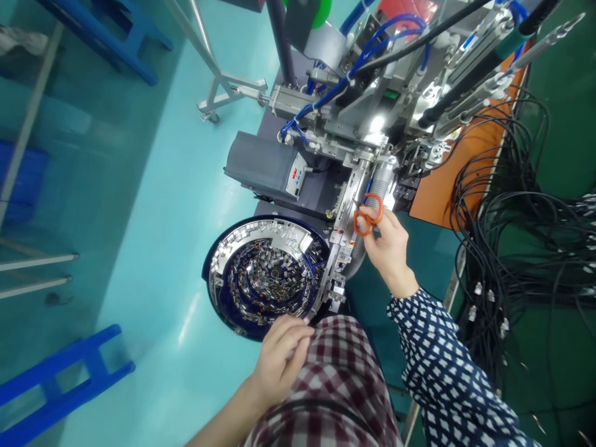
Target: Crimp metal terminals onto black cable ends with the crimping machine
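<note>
My right hand (388, 245) is closed around orange-handled scissors (375, 214). The handle loops are in its fingers, and the blades point up and away over a metal feed track (342, 233). My left hand (282, 357) is at the near edge of a dark blue round feeder bowl (215, 310), back upward, fingers bent and held together. Its fingertips come close to the lower end of the track; whatever they may hold is hidden. Many small shiny metal parts (274, 270) lie inside the bowl and along its upper ledge.
Beyond the bowl stands a grey control box (265, 164) with a lit red display. A machine with blue air tubes (321, 102) fills the upper right. Bundled black cables (493, 186) hang beside an orange tabletop (440, 192). Blue stools (100, 366) stand on the left floor.
</note>
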Action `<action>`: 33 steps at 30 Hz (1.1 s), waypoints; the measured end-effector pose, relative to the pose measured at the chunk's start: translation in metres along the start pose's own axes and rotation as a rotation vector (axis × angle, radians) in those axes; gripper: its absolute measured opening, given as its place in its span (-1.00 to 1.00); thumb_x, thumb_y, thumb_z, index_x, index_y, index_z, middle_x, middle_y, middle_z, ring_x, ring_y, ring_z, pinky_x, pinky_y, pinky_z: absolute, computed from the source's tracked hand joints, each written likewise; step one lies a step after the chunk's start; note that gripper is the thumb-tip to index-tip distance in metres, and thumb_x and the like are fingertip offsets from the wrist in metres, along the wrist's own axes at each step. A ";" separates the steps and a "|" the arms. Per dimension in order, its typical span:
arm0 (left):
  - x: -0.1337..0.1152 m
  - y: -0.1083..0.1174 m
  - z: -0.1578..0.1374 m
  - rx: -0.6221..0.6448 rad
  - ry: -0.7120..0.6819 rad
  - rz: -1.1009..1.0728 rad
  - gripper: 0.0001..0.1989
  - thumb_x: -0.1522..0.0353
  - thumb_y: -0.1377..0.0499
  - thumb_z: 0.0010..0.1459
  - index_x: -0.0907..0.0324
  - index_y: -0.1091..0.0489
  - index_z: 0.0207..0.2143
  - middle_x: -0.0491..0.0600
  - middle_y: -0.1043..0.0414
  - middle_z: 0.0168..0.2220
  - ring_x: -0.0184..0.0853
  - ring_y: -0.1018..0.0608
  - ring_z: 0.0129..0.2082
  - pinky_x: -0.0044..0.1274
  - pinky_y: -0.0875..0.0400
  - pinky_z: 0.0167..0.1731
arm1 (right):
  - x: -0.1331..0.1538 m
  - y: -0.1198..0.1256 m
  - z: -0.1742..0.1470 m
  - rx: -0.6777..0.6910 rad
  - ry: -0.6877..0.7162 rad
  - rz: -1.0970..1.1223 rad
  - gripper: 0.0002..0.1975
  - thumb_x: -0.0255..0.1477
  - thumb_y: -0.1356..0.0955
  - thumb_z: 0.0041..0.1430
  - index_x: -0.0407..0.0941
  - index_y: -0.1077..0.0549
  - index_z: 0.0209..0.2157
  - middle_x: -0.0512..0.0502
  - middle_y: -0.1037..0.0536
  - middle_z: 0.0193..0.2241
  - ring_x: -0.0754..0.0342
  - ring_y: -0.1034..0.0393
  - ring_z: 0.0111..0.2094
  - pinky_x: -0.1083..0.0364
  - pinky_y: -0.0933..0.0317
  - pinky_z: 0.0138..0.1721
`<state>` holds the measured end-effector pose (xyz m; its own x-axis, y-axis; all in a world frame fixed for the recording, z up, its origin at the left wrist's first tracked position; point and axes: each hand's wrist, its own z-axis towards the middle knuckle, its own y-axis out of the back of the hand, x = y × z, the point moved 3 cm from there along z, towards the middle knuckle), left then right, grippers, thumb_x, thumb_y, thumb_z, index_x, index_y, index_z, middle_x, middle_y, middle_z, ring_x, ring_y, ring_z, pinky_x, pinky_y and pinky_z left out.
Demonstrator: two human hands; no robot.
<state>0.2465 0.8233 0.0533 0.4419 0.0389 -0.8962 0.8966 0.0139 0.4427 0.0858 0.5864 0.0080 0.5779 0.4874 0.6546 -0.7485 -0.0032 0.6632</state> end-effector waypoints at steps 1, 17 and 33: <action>0.000 0.000 0.000 -0.002 -0.001 0.008 -0.78 0.57 -0.09 0.22 0.21 -0.42 -0.13 0.06 -0.48 -0.28 -0.29 -0.50 -0.27 -0.43 -0.44 -0.27 | 0.000 0.000 0.001 0.002 0.001 -0.007 -0.79 -0.43 -0.33 0.29 -0.05 -0.50 -0.06 -0.15 -0.60 -0.17 0.00 -0.54 -0.22 0.02 -0.47 -0.20; -0.005 0.001 -0.010 -0.016 -0.034 -0.006 -0.82 0.55 -0.10 0.22 0.21 -0.42 -0.17 0.02 -0.50 -0.38 -0.32 -0.52 -0.37 -0.49 -0.45 -0.37 | 0.036 0.061 -0.106 -0.064 -0.362 0.187 -0.80 -0.44 -0.41 0.21 -0.02 -0.55 -0.12 -0.10 -0.62 -0.20 -0.05 -0.56 -0.22 -0.06 -0.46 -0.19; -0.005 -0.003 -0.009 0.075 0.010 -0.089 -0.74 0.60 -0.05 0.22 0.23 -0.36 -0.09 0.02 -0.44 -0.36 -0.35 -0.48 -0.37 -0.52 -0.42 -0.37 | 0.050 0.064 -0.138 -0.041 -0.407 0.286 -0.69 -0.56 -0.40 0.18 0.00 -0.54 -0.06 -0.08 -0.59 -0.22 -0.03 -0.55 -0.26 -0.04 -0.49 -0.25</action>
<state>0.2409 0.8320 0.0566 0.3600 0.0508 -0.9316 0.9323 -0.0570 0.3572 0.0222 0.7308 0.0328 0.4216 0.0917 0.9021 -0.9029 -0.0491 0.4270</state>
